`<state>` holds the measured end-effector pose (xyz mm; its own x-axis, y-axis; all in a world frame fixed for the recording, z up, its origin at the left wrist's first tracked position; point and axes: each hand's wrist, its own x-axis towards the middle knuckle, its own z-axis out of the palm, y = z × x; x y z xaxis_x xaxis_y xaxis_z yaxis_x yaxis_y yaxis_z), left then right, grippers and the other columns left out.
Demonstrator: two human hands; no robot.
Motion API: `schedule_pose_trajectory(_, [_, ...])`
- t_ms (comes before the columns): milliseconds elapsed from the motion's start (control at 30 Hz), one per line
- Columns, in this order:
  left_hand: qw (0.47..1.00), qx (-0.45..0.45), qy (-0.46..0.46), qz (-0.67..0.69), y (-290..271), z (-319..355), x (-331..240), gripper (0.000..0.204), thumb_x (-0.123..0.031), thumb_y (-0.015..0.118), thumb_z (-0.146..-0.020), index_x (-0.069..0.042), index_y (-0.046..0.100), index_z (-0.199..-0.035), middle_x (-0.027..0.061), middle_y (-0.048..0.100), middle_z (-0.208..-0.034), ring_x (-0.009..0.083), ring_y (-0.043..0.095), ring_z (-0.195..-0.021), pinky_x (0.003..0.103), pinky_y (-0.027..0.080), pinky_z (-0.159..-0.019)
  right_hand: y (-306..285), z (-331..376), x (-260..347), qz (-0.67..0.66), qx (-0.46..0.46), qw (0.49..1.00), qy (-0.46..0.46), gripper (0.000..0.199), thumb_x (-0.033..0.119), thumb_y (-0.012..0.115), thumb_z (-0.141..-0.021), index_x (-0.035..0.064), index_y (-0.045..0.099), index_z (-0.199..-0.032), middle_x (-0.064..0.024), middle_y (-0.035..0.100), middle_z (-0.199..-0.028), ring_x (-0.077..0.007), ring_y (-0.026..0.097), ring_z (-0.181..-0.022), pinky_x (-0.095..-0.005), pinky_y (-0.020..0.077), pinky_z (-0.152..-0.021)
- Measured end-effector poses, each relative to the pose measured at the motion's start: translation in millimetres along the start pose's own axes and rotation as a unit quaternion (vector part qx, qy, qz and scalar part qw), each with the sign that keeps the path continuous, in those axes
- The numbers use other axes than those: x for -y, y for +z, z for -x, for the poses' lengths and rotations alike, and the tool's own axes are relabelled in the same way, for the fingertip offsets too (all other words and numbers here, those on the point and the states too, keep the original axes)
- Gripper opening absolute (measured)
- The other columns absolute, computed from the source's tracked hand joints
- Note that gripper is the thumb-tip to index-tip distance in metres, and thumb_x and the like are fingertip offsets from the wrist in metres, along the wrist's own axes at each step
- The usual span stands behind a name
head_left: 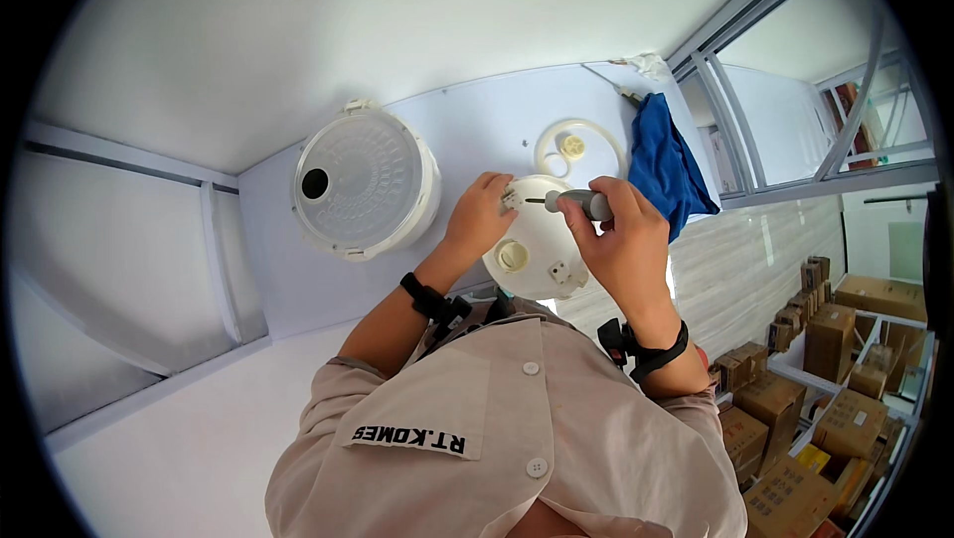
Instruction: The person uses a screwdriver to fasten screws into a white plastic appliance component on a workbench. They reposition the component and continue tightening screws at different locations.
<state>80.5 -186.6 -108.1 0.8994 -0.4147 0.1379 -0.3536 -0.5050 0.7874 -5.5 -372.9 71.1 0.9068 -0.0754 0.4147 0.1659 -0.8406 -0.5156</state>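
A round white lid (pixel 537 230) lies in front of me, partly over the table edge, with a round raised fitting (pixel 512 256) on it. At its upper left rim, the fingers of my left hand (pixel 481 212) are closed around a small white bracket (pixel 511 199). My right hand (pixel 628 245) grips a screwdriver (pixel 584 204) by its grey handle. The shaft points left, its tip close to the bracket; whether it touches a screw is too small to tell. A similar bracket (pixel 559 271) sits at the lid's lower right.
To the left stands a round white container (pixel 425 202) with a translucent cover (pixel 368 175). Beyond the lid lie a cream ring (pixel 614 144) and a small yellowish round part (pixel 571 147). A blue cloth (pixel 668 165) hangs over the table's right edge. Cardboard boxes (pixel 770 401) fill shelves at lower right.
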Motion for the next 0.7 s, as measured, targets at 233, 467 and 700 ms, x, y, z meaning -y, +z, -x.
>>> schedule_pose_trajectory(233, [0.999,0.011,-0.040,0.011,10,-7,7,0.062,-0.014,0.084,-0.083,-0.002,0.062,-0.140,0.0206,0.066,-0.132,0.0430,0.066,-0.120,0.049,0.056,-0.102,-7,0,-5,-0.066,-0.042,0.997,0.029,0.039,0.021,0.091,-0.089,-0.0022,0.072,-0.114,-0.0139,0.070,-0.090,-0.0256,0.069,-0.070,-0.0349,0.0563,-0.062])
schedule_pose_trajectory(467, [0.997,0.043,-0.061,0.004,14,-15,6,0.065,-0.016,0.083,-0.085,-0.003,0.059,-0.144,0.0215,0.064,-0.135,0.0434,0.065,-0.123,0.049,0.055,-0.103,1,22,-30,-0.117,-0.091,0.984,0.094,0.043,0.029,0.085,-0.097,-0.0011,0.068,-0.122,-0.0114,0.070,-0.091,-0.0201,0.066,-0.072,-0.0314,0.0544,-0.065])
schedule_pose_trajectory(700, [0.993,0.095,-0.060,-0.027,10,-13,15,0.065,-0.025,0.080,-0.090,-0.003,0.056,-0.146,0.0229,0.061,-0.138,0.0447,0.065,-0.122,0.051,0.055,-0.102,14,49,-37,-0.148,-0.127,0.966,0.170,0.039,0.028,0.083,-0.100,-0.0002,0.064,-0.119,-0.0095,0.069,-0.088,-0.0161,0.064,-0.069,-0.0304,0.0538,-0.064])
